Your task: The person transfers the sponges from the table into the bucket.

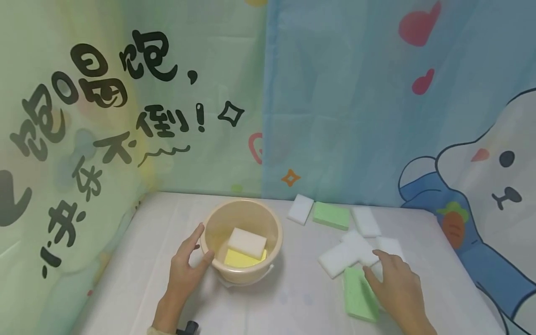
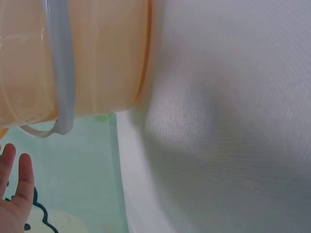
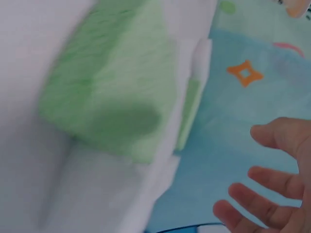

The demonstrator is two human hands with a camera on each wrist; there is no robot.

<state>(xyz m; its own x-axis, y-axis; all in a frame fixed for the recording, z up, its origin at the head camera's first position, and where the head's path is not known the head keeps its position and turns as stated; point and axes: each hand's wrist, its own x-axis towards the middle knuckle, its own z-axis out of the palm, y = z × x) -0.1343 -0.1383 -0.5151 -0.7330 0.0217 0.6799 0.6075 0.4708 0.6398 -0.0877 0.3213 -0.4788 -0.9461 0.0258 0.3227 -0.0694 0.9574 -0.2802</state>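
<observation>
My left hand (image 1: 187, 269) is beside the left of a cream bucket (image 1: 240, 275), its fingertips at the rim. In the left wrist view, the fingers (image 2: 25, 175) are extended near the bucket's grey handle (image 2: 61, 68). Inside the bucket, a white sponge (image 1: 247, 242) lies partly over a yellow sponge (image 1: 240, 258). On the right, my right hand (image 1: 398, 288) hovers with spread, slightly bent fingers over a green sponge (image 1: 358, 295) and white sponges (image 1: 341, 258). Nothing is held in it. The right wrist view shows the green sponge (image 3: 116, 82) blurred.
Toward the back of the white tabletop (image 1: 293, 298) lie another green sponge (image 1: 331, 215), a white sponge (image 1: 300, 209) and a further white one (image 1: 366, 221). Printed curtains (image 1: 335, 116) hang behind and on the left.
</observation>
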